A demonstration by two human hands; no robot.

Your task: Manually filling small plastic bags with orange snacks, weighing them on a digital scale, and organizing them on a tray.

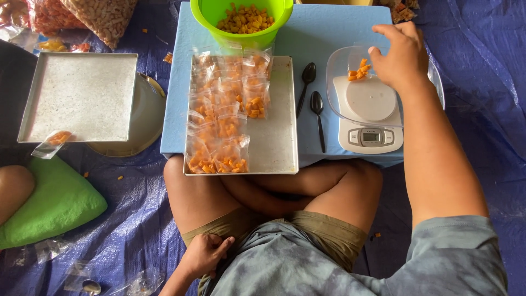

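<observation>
right hand [401,55] fingers [376,51] bunched over orange snack pieces [359,69] in clear bowl [342,60] on scale [370,118] | left hand [206,253] loosely curled on thigh | spoons [312,93], bag tray [274,131] beside | blue table [323,33], blue tarp floor [471,82]

Bright lime green, that bowl [241,16], heaped with yellow-orange snack pieces [245,20]. Clear packets [224,109] on the silver tray [276,137] showed orange. The low table [323,38] was pale blue, the tarp [476,98] deep blue. Two black spoons [312,96] lay by a white scale [371,118]. The cushion [52,205] was green, the shirt [350,263] mottled grey-blue, the shorts [323,233] olive.
</observation>
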